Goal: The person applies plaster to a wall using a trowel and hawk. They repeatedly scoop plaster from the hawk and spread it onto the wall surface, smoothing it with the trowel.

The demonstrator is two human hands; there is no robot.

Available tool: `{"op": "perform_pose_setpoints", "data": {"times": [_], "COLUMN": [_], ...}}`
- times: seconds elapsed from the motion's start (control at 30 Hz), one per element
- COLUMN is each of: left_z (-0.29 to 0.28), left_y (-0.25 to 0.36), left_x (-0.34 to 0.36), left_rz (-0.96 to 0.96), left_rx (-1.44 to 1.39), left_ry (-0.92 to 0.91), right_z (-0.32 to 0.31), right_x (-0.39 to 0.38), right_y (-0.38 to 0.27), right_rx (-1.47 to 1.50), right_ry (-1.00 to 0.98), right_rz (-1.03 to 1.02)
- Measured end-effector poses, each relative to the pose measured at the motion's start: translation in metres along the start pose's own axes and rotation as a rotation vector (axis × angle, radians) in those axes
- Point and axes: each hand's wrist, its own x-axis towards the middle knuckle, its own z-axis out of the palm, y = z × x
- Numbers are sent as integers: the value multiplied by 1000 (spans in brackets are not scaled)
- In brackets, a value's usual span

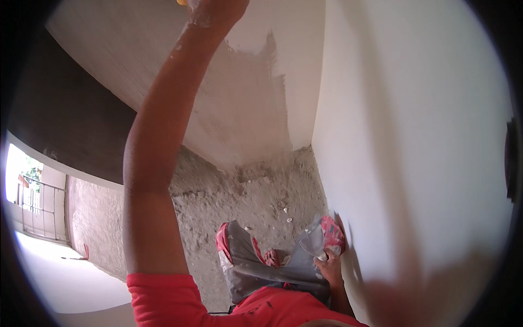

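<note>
Rough grey concrete floor with scattered white plaster crumbs near the corner

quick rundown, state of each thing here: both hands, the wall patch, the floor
left hand: raised high against the wall, spattered with white, partly cut off by the top edge; grip cannot be told
right hand: low by the right knee, close to the right wall; fingers unclear
plaster patch: darker and greyer than the white wall around it, ragged edge
right wall: smooth, even white
floor: rough bare grey, strewn with white lumps
</note>
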Motion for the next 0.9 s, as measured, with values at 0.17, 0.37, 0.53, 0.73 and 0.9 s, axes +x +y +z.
{"op": "perform_pose_setpoints", "data": {"times": [0.17, 0.37, 0.53, 0.73, 0.9], "left_z": [32, 127, 146, 23, -51], "left_y": [33, 80, 88, 33, -44], "left_x": [-94, -239, -353, -241, -22], "left_rz": [-10, -7, -7, 78, -16], "left_rx": [-9, -154, -168, -209, -118], "left_ry": [-4, -30, -290, -320, 55], "right_z": [22, 21, 22, 36, 10], "right_x": [18, 22, 18, 25, 14], "right_y": [32, 45, 48, 57, 13], "right_rx": [32, -36, -65, -203, -224], "right_ry": [-11, -46, -57, 32, 31], "right_rz": [-91, -141, -133, -243, -47]}}
